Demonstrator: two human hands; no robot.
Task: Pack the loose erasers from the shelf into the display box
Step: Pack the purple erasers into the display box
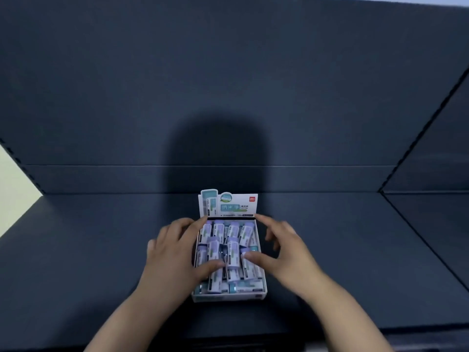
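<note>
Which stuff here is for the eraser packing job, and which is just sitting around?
For the job:
white cardboard display box
wrapped white-and-purple erasers inside it
left hand and right hand, thumbs on the erasers

Just there:
dark blue shelf board
dark back panel
shadow on that panel

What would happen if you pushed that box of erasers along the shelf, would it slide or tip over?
It would probably slide rather than tip: the box is low and wide, sitting flat on the smooth shelf. Packed full of erasers, it likely feels heavy for its size. The thin upright card at the back would probably bend if pushed.
</note>
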